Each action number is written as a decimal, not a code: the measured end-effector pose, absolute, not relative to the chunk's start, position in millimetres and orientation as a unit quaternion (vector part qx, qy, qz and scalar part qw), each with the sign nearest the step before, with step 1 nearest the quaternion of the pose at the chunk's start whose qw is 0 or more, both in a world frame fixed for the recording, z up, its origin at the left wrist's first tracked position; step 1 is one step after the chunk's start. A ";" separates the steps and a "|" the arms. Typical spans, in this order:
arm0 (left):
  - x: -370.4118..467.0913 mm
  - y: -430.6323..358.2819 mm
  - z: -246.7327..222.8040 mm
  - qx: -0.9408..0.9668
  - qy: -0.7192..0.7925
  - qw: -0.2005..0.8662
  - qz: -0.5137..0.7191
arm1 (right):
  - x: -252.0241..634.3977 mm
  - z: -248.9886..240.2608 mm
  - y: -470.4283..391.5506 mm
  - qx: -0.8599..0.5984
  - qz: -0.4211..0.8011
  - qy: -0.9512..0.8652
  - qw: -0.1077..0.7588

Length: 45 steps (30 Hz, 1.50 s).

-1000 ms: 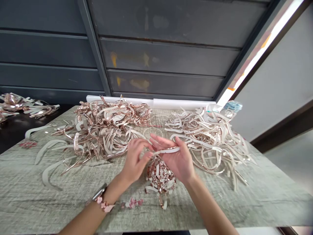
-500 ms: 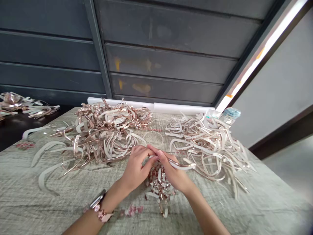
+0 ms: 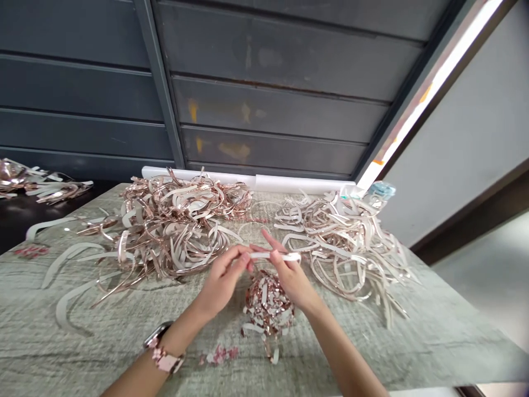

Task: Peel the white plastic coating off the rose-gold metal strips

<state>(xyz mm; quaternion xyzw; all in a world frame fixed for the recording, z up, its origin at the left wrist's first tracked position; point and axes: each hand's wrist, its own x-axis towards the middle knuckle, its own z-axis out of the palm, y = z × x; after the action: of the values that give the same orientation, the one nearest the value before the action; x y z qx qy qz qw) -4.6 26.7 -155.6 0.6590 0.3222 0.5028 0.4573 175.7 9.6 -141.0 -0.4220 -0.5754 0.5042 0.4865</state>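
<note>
A narrow white strip [image 3: 264, 256] is stretched level between my two hands, above the middle of the table. My left hand [image 3: 223, 278] pinches its left end between thumb and fingers. With the thumb pressed on the strip near its right end, my right hand [image 3: 293, 280] grips it while one finger points away. Just below my hands lies a heap of small shiny rose-gold and white pieces [image 3: 270, 303]. To the left is a big tangle of rose-gold and white strips [image 3: 185, 220]; to the right, another tangle of strips [image 3: 343, 237].
White rolls [image 3: 303, 184] lie along the table's back edge, against dark panels [image 3: 264, 99]. A light-blue plastic item [image 3: 381, 190] sits at the back right. More shiny scraps [image 3: 53, 184] rest on a dark surface at far left. Loose curled strips [image 3: 68, 298] lie at the table's left.
My hands have moved slightly apart, and the strip now shows stretched level between them. More of the heap of pieces is visible below. The view has shifted slightly.
</note>
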 end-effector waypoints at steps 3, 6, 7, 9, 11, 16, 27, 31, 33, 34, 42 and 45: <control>-5.9 33.3 -162.9 0.494 0.328 0.514 0.620 | 175.8 -139.3 9.2 -0.429 0.485 -0.588 0.485; -9.7 38.4 -175.3 0.376 0.339 0.544 0.669 | 170.7 -137.2 4.5 -0.422 0.461 -0.608 0.490; -10.9 39.6 -180.7 0.378 0.360 0.539 0.661 | 169.0 -137.7 3.8 -0.423 0.443 -0.611 0.501; -11.7 40.1 -191.0 0.433 0.424 0.493 0.624 | 167.9 -140.0 4.1 -0.414 0.373 -0.633 0.537; -10.3 37.1 -196.6 0.511 0.443 0.463 0.573 | 169.2 -142.0 5.0 -0.374 0.283 -0.706 0.531; -3.4 30.5 -189.3 0.646 0.406 0.388 0.518 | 170.3 -141.2 0.7 -0.352 0.309 -0.732 0.494; -3.6 23.5 -195.9 0.706 0.352 0.273 0.551 | 173.5 -146.4 11.6 -0.363 0.314 -0.549 0.684; 20.3 22.4 -195.0 0.853 0.171 0.090 0.485 | 201.0 -128.0 9.7 -0.345 0.109 -0.520 0.774; 32.3 26.8 -198.9 0.879 0.102 -0.009 0.465 | 223.4 -108.9 11.5 -0.349 -0.037 -0.510 0.785; 36.0 28.9 -201.1 0.888 0.100 -0.032 0.447 | 237.2 -97.6 15.0 -0.366 -0.105 -0.495 0.781; 30.5 28.2 -207.2 0.912 0.132 -0.089 0.379 | 339.4 -68.9 64.1 -0.547 -0.117 -0.510 0.653; 32.2 30.9 -209.7 0.916 0.135 -0.078 0.370 | 349.7 -95.6 65.1 -0.595 -0.108 -0.536 0.589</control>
<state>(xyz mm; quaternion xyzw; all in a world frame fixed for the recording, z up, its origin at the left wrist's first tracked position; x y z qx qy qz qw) 32.2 30.9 -209.7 0.9157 0.1350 0.3703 -0.0783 349.7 65.1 -95.6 -0.5947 -0.5365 -0.1076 0.5891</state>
